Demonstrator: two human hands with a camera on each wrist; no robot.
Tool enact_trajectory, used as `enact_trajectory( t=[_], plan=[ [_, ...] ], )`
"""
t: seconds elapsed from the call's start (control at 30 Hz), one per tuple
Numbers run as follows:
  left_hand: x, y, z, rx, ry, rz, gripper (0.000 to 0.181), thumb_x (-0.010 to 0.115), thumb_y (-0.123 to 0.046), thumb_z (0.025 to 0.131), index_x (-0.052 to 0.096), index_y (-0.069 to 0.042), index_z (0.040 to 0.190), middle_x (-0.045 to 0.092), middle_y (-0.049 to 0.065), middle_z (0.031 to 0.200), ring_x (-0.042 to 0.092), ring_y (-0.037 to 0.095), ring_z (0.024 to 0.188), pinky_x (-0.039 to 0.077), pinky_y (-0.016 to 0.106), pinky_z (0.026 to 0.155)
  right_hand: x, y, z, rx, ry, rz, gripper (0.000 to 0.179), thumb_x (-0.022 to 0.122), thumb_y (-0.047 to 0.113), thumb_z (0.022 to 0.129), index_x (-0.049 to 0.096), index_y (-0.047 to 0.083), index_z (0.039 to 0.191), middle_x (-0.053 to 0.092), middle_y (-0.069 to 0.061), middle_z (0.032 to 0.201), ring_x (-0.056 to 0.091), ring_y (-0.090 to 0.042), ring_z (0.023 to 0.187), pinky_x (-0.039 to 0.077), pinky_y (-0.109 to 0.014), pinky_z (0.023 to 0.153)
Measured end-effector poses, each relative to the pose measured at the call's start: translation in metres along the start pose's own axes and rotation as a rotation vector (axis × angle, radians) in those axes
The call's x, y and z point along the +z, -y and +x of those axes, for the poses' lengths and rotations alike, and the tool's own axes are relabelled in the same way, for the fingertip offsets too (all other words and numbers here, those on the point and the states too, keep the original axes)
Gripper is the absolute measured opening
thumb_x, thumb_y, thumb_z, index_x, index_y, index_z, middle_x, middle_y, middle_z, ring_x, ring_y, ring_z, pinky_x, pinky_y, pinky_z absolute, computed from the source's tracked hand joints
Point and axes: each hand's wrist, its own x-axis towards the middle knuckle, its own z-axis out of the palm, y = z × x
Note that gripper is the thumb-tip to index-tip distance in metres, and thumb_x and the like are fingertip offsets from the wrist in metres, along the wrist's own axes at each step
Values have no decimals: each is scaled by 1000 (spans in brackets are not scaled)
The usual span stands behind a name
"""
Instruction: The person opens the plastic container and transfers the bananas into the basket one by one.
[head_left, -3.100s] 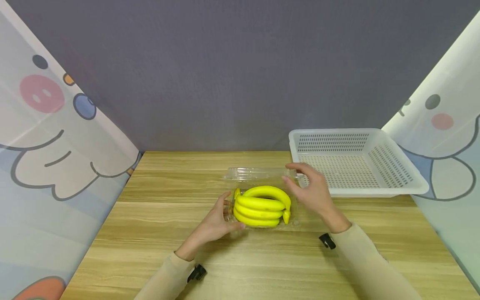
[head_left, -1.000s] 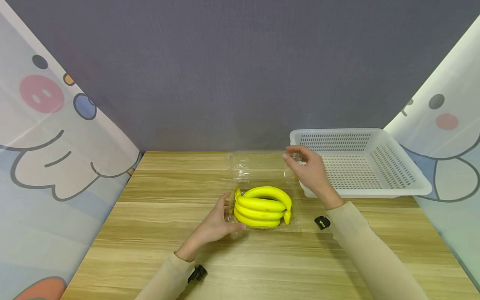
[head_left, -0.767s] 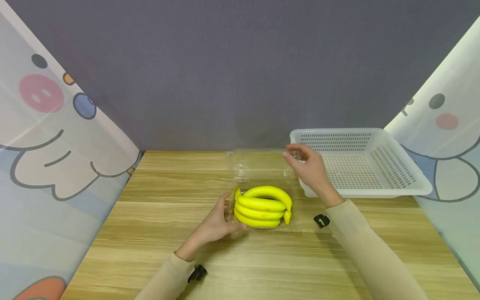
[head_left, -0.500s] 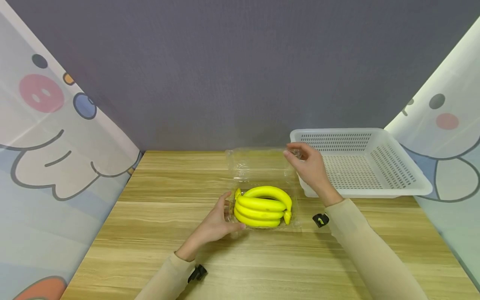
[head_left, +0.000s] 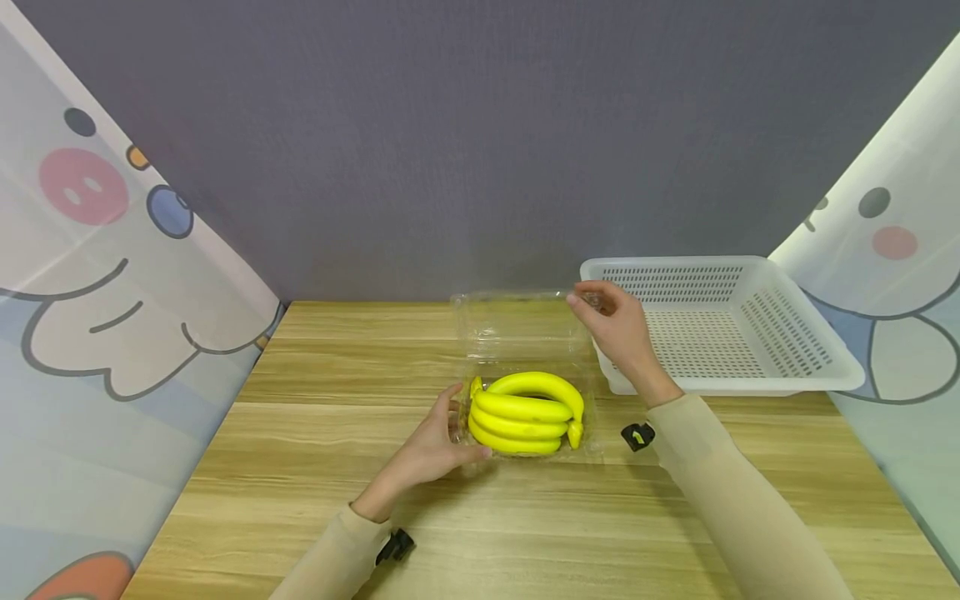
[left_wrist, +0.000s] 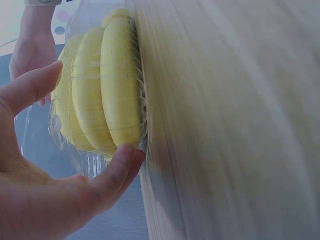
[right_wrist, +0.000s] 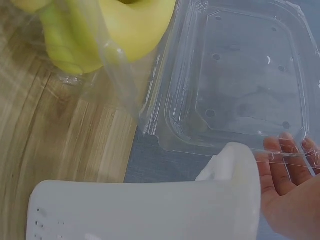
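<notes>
A clear plastic clamshell container lies on the wooden table with a bunch of yellow bananas inside. My left hand grips its left end, thumb at the near corner and fingers at the far one. In the left wrist view, thumb and fingers span the container wall beside the bananas. The hinged lid is raised and leans back toward the grey wall. At the lid's right edge, my right hand has thumb and fingers curled round it. Fingertips show through the clear lid in the right wrist view.
A white perforated plastic basket stands at the back right, just beside my right hand. A grey wall closes off the table's far edge. Printed cartoon curtains flank both sides.
The lid has swung up and back toward the wall over the past three seconds, my right hand travelling with its edge. My left hand, the bananas and the container base have stayed put.
</notes>
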Motion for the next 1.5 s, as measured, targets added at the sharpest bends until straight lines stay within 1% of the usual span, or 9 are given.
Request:
enact_trajectory(
  t=[0.2,0.37,0.47,0.6,0.83,1.0,1.17,1.43,1.5],
  plan=[
    [0,0,0,0,0,-3,112,89,-33,78,17,-13,162,41,24,148,52,41,126,50,56,99,1,-1,3,16,-5,37,43,69,35,98,67,4,127,65,-12,124,58,-15,102,49,-27,84],
    [-1,-1,0,-2,1,-3,113,89,-34,78,16,-14,162,41,22,149,51,40,128,49,56,101,1,-1,4,23,-15,52,44,69,34,98,66,2,128,66,-12,119,58,-14,99,48,-26,83],
    [-1,-1,-1,-6,2,4,114,89,-35,77,16,-15,162,41,22,149,50,40,130,48,57,101,1,-1,5,31,-23,59,45,70,34,98,66,0,128,66,-9,117,57,-13,98,48,-25,82],
    [-1,-1,-1,-7,1,12,115,89,-36,77,16,-15,162,40,22,150,50,41,130,48,57,101,1,-1,5,32,-33,62,42,70,32,98,67,1,126,66,-9,115,57,-12,96,47,-24,82],
    [0,-1,-1,-3,-4,12,115,90,-36,76,17,-14,162,41,22,149,51,40,129,49,56,100,-1,0,5,28,-27,55,43,68,31,99,66,-1,127,66,-15,121,57,-11,99,46,-25,85],
    [0,0,-1,-1,1,7,115,90,-36,76,16,-14,162,41,21,149,51,40,129,49,57,100,-3,-2,5,21,-24,38,45,67,34,99,66,0,128,65,-12,122,58,-11,102,47,-28,88],
    [0,0,-1,1,2,8,115,90,-35,76,16,-15,162,42,21,148,51,39,129,49,57,99,-4,-5,5,18,-27,40,45,67,36,99,67,1,127,65,-9,118,58,-13,102,46,-30,87],
    [0,0,0,-1,4,2,114,89,-33,77,16,-14,162,42,21,149,50,40,129,48,57,100,-5,-5,6,28,-38,54,43,69,34,98,67,0,124,66,-8,117,60,-11,101,48,-24,87],
    [-1,-1,-1,-3,3,1,114,89,-33,77,16,-15,162,42,21,149,50,40,129,48,58,101,-6,-5,7,32,-37,47,43,69,34,98,67,0,124,66,-11,118,60,-12,102,49,-23,88]
  ],
)
